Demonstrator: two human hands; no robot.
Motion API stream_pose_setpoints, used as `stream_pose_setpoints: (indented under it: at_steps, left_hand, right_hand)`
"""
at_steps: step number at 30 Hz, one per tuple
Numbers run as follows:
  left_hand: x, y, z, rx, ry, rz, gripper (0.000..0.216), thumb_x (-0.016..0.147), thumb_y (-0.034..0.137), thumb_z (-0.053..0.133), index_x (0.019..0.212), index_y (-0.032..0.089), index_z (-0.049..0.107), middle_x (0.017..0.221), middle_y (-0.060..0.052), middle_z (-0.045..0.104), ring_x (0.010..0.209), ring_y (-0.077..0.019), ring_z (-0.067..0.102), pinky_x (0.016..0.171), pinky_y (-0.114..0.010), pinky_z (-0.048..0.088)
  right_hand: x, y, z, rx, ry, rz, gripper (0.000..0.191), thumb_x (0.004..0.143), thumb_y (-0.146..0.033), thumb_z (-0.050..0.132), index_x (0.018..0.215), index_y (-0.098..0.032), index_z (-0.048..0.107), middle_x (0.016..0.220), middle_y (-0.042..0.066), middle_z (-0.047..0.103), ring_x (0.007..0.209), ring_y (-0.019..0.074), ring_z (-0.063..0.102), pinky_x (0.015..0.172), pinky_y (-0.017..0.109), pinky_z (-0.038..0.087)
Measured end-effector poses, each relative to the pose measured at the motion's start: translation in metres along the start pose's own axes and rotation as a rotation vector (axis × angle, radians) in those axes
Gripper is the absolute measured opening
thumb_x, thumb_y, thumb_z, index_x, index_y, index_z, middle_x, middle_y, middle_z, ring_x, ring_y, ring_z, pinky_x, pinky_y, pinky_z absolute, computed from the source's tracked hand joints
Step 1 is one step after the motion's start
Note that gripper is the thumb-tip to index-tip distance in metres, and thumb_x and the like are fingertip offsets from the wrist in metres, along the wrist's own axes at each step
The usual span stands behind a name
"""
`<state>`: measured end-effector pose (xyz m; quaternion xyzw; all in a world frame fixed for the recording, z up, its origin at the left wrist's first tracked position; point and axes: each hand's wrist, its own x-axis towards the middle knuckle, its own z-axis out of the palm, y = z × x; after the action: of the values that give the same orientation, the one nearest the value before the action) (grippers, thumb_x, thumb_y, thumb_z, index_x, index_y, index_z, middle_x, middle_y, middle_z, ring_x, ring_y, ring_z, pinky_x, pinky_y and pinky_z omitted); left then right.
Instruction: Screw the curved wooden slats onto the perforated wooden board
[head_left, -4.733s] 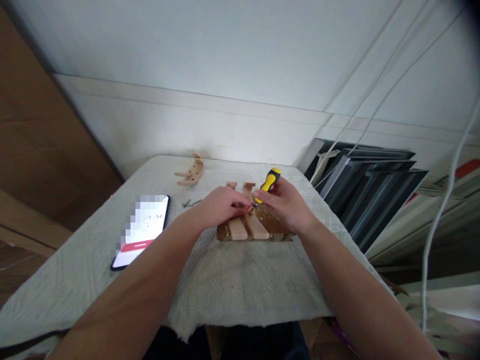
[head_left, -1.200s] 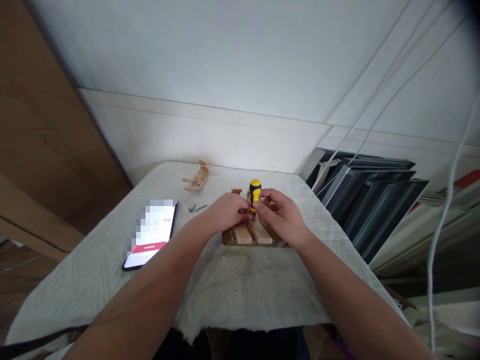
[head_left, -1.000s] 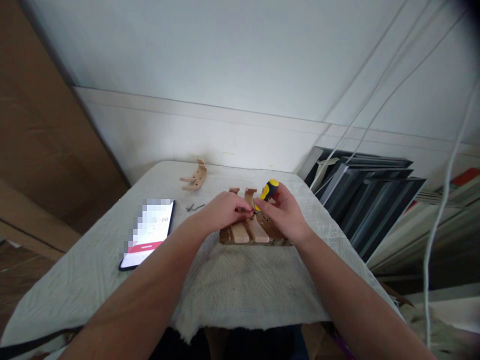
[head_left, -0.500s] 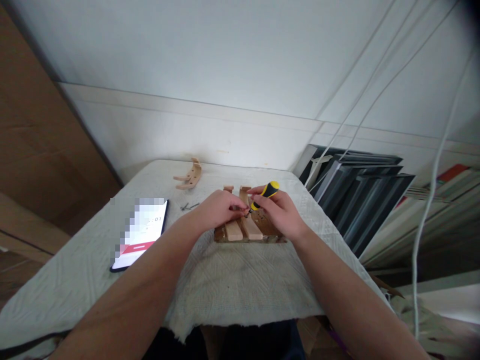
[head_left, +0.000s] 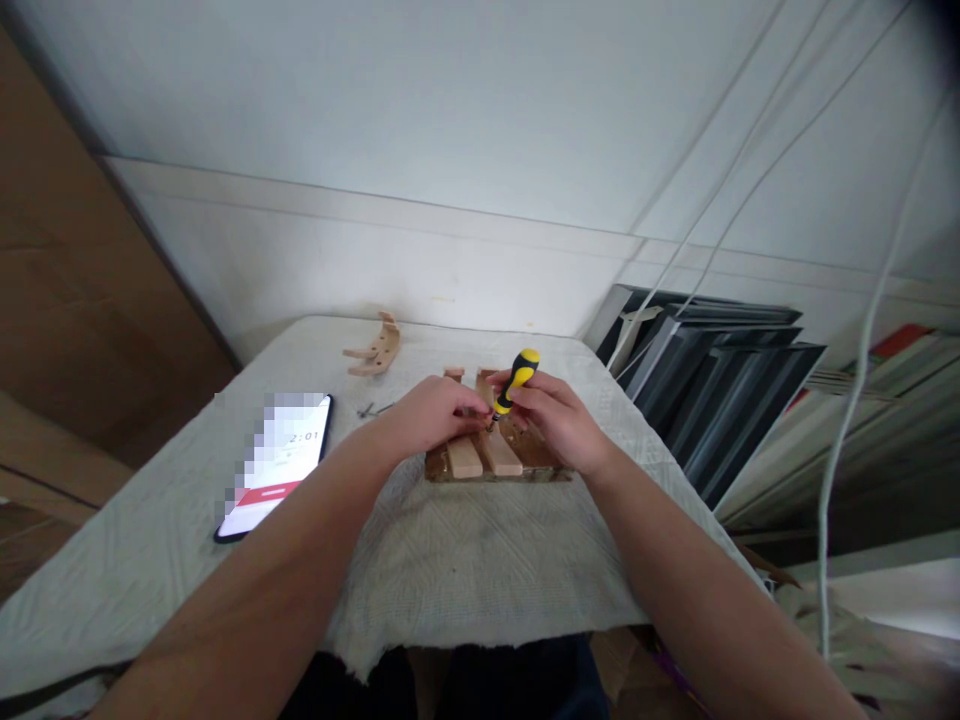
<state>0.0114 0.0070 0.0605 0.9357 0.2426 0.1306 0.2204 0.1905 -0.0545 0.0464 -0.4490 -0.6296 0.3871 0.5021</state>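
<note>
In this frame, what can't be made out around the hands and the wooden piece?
Head view only:
- Screwdriver tip and any screw under it: hidden between the left hand and right hand.
- Phone screen: upper part pixelated.
- Small dark fasteners: too small to identify.
- Wooden board: its far part is covered by both hands.

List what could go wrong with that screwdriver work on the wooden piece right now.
1. The left hand has its fingers right beside the tip of the screwdriver held by the right hand; a slip could jab them.
2. The wooden piece lies unclamped on the cloth and may shift under pressure.
3. The loose screws could roll away.
</note>
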Motion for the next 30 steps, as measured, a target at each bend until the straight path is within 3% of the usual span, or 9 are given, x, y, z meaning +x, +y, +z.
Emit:
stream_pose_setpoints:
  at_steps: [2,6,9,12,17,22,27,30]
  left_hand:
    - [0.0,-0.001,0.001,-0.002,0.011,-0.002,0.017,0.084,0.02,0.058,0.087,0.016,0.074,0.083,-0.003,0.074,0.072,-0.0138,0.062,0.064,-0.023,0.037]
    - [-0.001,-0.004,0.003,-0.016,0.038,0.003,0.017,0.084,0.021,0.059,0.091,0.017,0.074,0.086,-0.004,0.074,0.073,-0.014,0.062,0.066,-0.023,0.038]
    - [-0.001,-0.005,0.003,-0.02,0.025,0.011,0.017,0.084,0.021,0.058,0.089,0.017,0.074,0.082,-0.003,0.074,0.071,-0.0136,0.062,0.065,-0.023,0.038]
    - [-0.002,-0.006,0.003,-0.042,0.024,0.005,0.017,0.083,0.02,0.058,0.089,0.017,0.074,0.083,-0.003,0.074,0.072,-0.014,0.062,0.066,-0.023,0.039]
    - [-0.002,-0.008,0.005,-0.066,0.029,-0.005,0.019,0.083,0.018,0.058,0.092,0.018,0.075,0.084,-0.002,0.074,0.072,-0.0145,0.063,0.066,-0.024,0.039]
    - [-0.002,-0.007,0.006,-0.059,0.062,-0.002,0.019,0.084,0.021,0.059,0.093,0.017,0.074,0.092,-0.005,0.075,0.077,-0.0156,0.064,0.067,-0.024,0.04]
    - [-0.003,-0.006,0.006,-0.045,0.053,0.008,0.018,0.084,0.02,0.059,0.094,0.018,0.074,0.092,-0.003,0.075,0.078,-0.0145,0.065,0.069,-0.023,0.04]
    - [-0.003,-0.006,0.007,-0.075,0.054,-0.018,0.019,0.085,0.02,0.059,0.097,0.018,0.074,0.096,-0.004,0.075,0.082,-0.0148,0.066,0.07,-0.023,0.042]
  right_hand:
    - [0.0,0.002,-0.002,-0.056,-0.001,-0.022,0.028,0.079,-0.042,0.064,0.095,-0.02,0.067,0.083,0.002,0.066,0.07,0.0152,0.056,0.064,0.029,0.044]
    - [0.003,0.004,-0.003,-0.208,0.119,-0.034,0.03,0.073,-0.046,0.071,0.083,-0.019,0.064,0.079,0.002,0.065,0.074,0.0171,0.057,0.071,0.031,0.046]
    - [0.002,0.0,-0.003,-0.173,0.065,-0.051,0.028,0.077,-0.043,0.066,0.092,-0.019,0.066,0.086,0.003,0.066,0.077,0.0166,0.057,0.073,0.031,0.045]
    - [0.002,-0.003,-0.003,-0.155,0.035,-0.043,0.025,0.078,-0.043,0.065,0.085,-0.019,0.065,0.079,0.002,0.064,0.073,0.0157,0.055,0.069,0.03,0.043]
    - [0.003,0.001,-0.002,-0.309,0.236,-0.011,0.031,0.07,-0.045,0.072,0.079,-0.019,0.057,0.072,-0.001,0.058,0.066,0.015,0.052,0.062,0.029,0.041]
    - [0.002,0.002,0.0,-0.171,0.125,-0.03,0.028,0.075,-0.043,0.067,0.087,-0.019,0.06,0.082,0.002,0.064,0.074,0.0162,0.057,0.071,0.031,0.045]
    - [0.003,0.003,0.008,-0.295,0.298,0.053,0.036,0.065,-0.048,0.075,0.073,-0.02,0.053,0.064,-0.002,0.056,0.059,0.0141,0.047,0.057,0.029,0.038]
    - [0.005,0.0,0.005,-0.087,0.305,0.103,0.037,0.066,-0.049,0.073,0.064,-0.021,0.048,0.057,-0.004,0.048,0.053,0.0122,0.042,0.052,0.028,0.034]
